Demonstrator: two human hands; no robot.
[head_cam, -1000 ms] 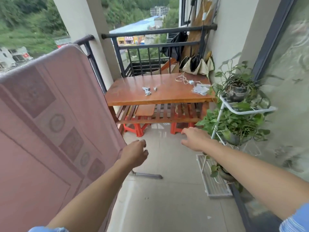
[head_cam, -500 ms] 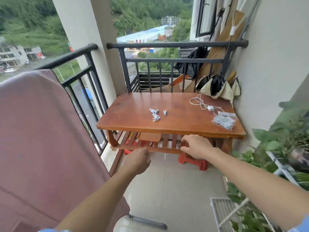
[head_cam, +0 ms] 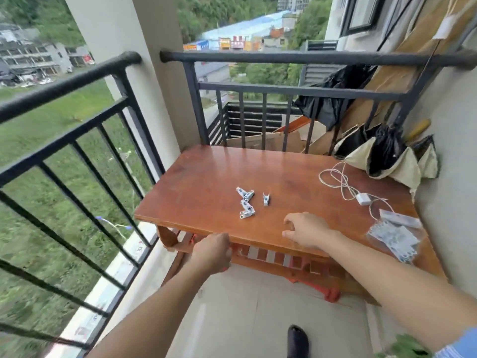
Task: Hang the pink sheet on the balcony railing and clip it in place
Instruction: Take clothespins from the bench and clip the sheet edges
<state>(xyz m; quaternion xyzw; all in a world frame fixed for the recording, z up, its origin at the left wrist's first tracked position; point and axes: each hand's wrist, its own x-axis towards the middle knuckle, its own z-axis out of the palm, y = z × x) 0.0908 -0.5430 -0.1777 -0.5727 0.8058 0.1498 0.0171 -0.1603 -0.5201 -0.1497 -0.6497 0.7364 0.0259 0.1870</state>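
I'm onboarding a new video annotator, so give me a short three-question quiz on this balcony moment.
1. True or false: the right hand is gripping a clip.
2. Which lies nearer the loose clips: (a) the right hand, (b) the white cable?
3. What lies at the wooden table's near right corner?

Key: 1. False; it hovers with fingers curled and holds nothing. 2. (a). 3. A clear bag of clips.

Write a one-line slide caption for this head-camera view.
Both hands, right hand leading, left hand lower, reach toward clips on the wooden table.
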